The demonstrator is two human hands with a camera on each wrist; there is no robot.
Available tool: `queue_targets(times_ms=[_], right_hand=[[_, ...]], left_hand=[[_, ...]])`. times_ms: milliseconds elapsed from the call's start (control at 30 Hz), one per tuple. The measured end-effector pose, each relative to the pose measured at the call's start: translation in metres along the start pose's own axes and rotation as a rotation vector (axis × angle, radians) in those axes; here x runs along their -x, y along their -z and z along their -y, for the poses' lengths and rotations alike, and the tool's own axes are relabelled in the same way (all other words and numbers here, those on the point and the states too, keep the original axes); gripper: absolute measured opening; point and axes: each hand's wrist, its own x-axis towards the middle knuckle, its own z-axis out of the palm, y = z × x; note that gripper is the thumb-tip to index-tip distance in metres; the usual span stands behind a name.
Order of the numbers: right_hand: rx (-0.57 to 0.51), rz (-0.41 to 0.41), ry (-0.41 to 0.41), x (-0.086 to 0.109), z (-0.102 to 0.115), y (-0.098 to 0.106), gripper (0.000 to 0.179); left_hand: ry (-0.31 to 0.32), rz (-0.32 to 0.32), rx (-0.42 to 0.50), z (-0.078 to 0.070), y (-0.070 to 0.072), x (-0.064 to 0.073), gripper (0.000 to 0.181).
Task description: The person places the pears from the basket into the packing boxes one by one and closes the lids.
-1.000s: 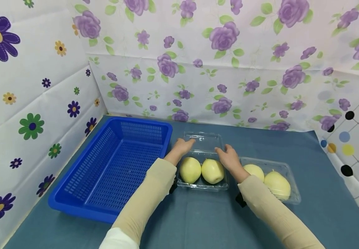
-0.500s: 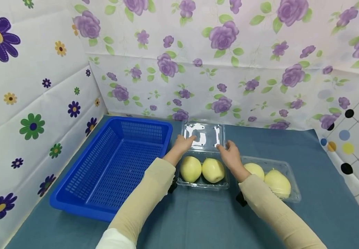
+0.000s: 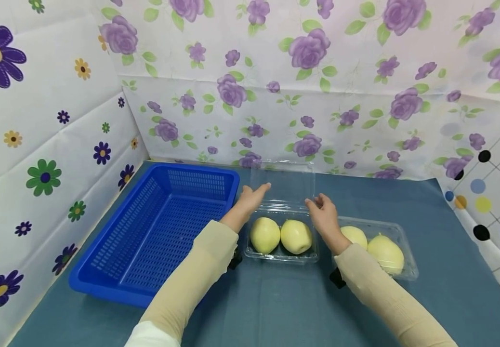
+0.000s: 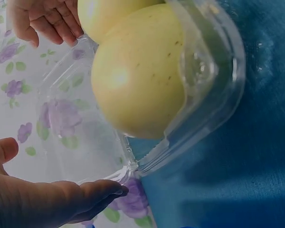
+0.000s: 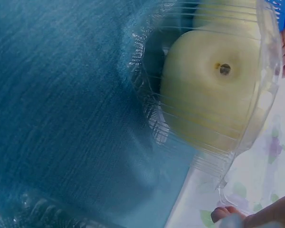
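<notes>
A clear plastic clamshell box (image 3: 282, 260) lies in front of me with its lid (image 3: 282, 185) tipped back toward the wall. Two round pale yellow fruits (image 3: 265, 235) sit side by side in its base. My left hand (image 3: 246, 205) is at the lid's left edge, fingers stretched forward; in the left wrist view its fingertips (image 4: 118, 188) are right by the hinge. At the lid's right edge is my right hand (image 3: 324, 217), thumb and fingers apart. Relaxed fingers of that hand (image 4: 52, 21) show beyond the fruit in the left wrist view.
A blue perforated plastic basket (image 3: 74, 279) stands on the left. To the right, partly behind my right forearm, is another clear box (image 3: 411, 260) with two pale yellow fruits (image 3: 386, 254). The blue-grey tabletop (image 3: 276, 308) ends at a flower-patterned wall covering (image 3: 215, 115).
The lid has swung farther back toward the wall. Both hands have shifted slightly outward, widening the space between them. The fruits, both boxes' bases and the basket have stayed in place.
</notes>
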Motion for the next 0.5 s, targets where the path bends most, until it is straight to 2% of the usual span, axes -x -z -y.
queue_targets(times_ms=[200,500], right_hand=[[-0.003,-0.024,0.007,0.0,-0.001,0.002,0.068],[0.04,0.006,0.036,0.003,0.001,0.006,0.07]], left_hand=[[-0.056,-0.011,0.022,0.0,0.001,0.003,0.084],[-0.061,-0.018,0.032,0.0,0.004,0.011,0.082]])
